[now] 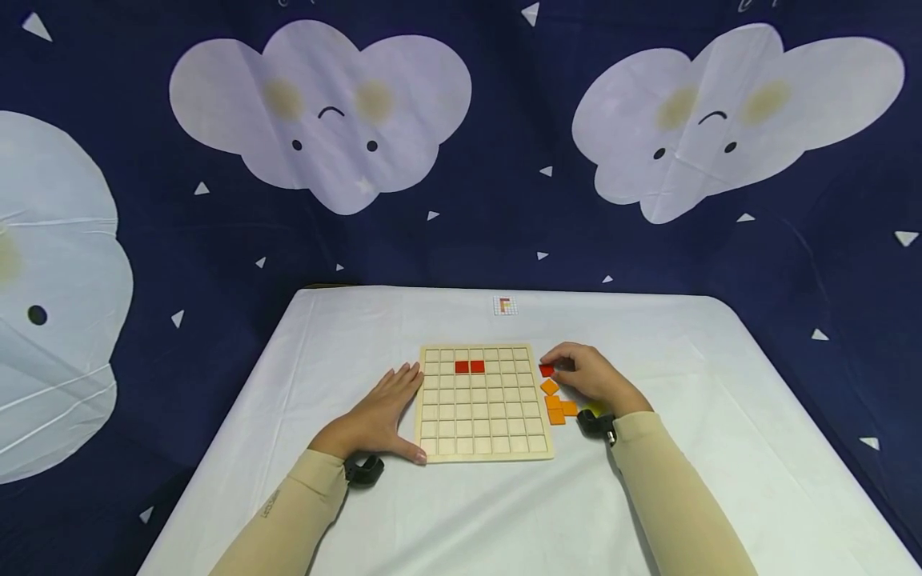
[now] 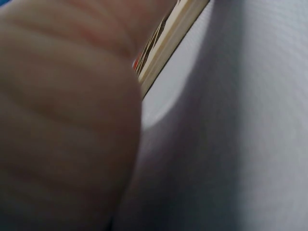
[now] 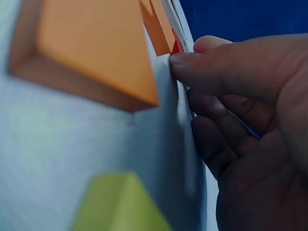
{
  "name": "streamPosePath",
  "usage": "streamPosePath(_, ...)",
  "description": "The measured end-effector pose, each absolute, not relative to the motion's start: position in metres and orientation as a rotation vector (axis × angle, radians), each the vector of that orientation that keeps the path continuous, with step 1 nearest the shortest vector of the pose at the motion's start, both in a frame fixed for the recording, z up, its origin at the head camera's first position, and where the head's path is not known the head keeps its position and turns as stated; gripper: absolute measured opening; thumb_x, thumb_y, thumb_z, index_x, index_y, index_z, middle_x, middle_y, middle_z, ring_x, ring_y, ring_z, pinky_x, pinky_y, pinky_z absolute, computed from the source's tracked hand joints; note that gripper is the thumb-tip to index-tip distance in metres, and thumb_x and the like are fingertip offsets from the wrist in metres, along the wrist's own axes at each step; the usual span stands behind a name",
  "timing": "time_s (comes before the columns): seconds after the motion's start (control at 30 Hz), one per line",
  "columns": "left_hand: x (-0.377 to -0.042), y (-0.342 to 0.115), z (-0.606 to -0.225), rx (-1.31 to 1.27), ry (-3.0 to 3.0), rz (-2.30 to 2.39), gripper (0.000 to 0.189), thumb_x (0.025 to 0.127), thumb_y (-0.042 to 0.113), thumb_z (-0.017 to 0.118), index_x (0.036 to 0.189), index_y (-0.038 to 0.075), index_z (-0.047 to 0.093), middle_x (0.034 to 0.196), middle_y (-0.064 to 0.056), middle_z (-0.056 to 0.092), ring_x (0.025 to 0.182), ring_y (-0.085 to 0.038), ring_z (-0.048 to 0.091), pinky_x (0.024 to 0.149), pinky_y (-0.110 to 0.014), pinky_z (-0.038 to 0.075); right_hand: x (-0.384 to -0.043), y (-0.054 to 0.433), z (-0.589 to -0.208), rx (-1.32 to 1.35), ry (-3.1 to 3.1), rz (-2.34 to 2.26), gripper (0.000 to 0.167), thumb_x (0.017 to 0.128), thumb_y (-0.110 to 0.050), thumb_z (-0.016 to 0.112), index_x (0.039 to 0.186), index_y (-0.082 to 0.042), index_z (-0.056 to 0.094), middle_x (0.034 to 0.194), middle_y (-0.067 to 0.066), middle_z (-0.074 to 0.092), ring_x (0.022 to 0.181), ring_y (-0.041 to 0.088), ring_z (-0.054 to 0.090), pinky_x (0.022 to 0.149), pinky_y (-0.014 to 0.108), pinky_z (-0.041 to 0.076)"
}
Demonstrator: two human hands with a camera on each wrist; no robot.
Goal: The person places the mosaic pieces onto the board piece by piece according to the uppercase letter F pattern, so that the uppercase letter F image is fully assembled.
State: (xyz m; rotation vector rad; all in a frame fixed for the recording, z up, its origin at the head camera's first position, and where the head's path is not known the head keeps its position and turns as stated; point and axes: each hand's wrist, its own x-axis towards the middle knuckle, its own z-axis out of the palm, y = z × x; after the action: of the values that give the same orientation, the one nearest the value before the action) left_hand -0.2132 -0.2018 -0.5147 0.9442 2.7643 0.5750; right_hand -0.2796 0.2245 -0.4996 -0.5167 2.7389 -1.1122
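A pale wooden grid board (image 1: 487, 461) lies on the white table in the head view. Two red tiles (image 1: 463, 367) sit side by side in its second row from the top. Along the board's left side rests my left hand (image 1: 378, 416), fingers straight and thumb by the lower left corner. To the right of the board, my right hand (image 1: 594, 376) pinches a red tile (image 1: 547, 371) at table level between thumb and fingers; in the right wrist view only a sliver of this red tile (image 3: 177, 42) shows past the thumb.
Several orange tiles (image 1: 554, 404) lie right of the board, below the right hand's fingertips. A yellow tile (image 1: 595, 408) is partly hidden under the right wrist. A small printed pattern card (image 1: 505, 306) lies near the far edge. Behind hangs a dark blue cloud-print cloth (image 1: 504, 240).
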Motion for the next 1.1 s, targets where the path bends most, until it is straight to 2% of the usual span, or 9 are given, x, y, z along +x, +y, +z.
streamPosePath(0.43, -0.2137, -0.2022, -0.5167, 0.956, 2.771, 0.57, 0.148, 0.064, 0.08, 0.085, 0.165, -0.006, 0.019, 0.172, -0.022, 0.014, 0.159, -0.033, 0.002, 0.128, -0.047, 0.001, -0.2799, 0.2247, -0.4998, -0.521, 2.743, -1.091, 0.024, 0.099, -0.003, 0.073, 0.121, -0.012, 0.077, 0.125, 0.006, 0.07, 0.113, 0.028, 0.062, 0.107, 0.053, 0.048)
streamPosePath(0.7, -0.2139, -0.2021, -0.5162, 0.961, 2.767, 0.568, 0.148, 0.064, 0.078, 0.086, 0.164, -0.007, 0.018, 0.171, -0.023, 0.015, 0.159, -0.035, 0.003, 0.128, -0.046, 0.0, -0.2813, 0.2254, -0.4978, -0.593, 2.74, -1.093, 0.024, 0.099, -0.002, 0.073, 0.122, -0.008, 0.076, 0.118, 0.006, 0.071, 0.101, 0.024, 0.063, 0.097, 0.047, 0.053)
streamPosePath(1.0, -0.214, -0.2013, -0.5157, 0.952, 2.763, 0.569, 0.148, 0.064, 0.078, 0.086, 0.164, -0.007, 0.019, 0.171, -0.022, 0.015, 0.159, -0.034, 0.003, 0.128, -0.046, 0.0, -0.2844, 0.2207, -0.4935, -0.558, 2.743, -1.09, 0.026, 0.099, -0.001, 0.073, 0.124, -0.008, 0.076, 0.121, 0.007, 0.071, 0.107, 0.025, 0.064, 0.102, 0.05, 0.052)
streamPosePath(1.1, -0.2144, -0.2009, -0.515, 0.953, 2.761, 0.568, 0.148, 0.064, 0.078, 0.086, 0.165, -0.007, 0.019, 0.172, -0.022, 0.014, 0.159, -0.034, 0.002, 0.128, -0.047, 0.0, -0.2851, 0.2175, -0.4923, -0.536, 2.75, -1.098, 0.026, 0.099, -0.002, 0.073, 0.124, -0.009, 0.076, 0.12, 0.006, 0.07, 0.106, 0.025, 0.064, 0.1, 0.048, 0.054)
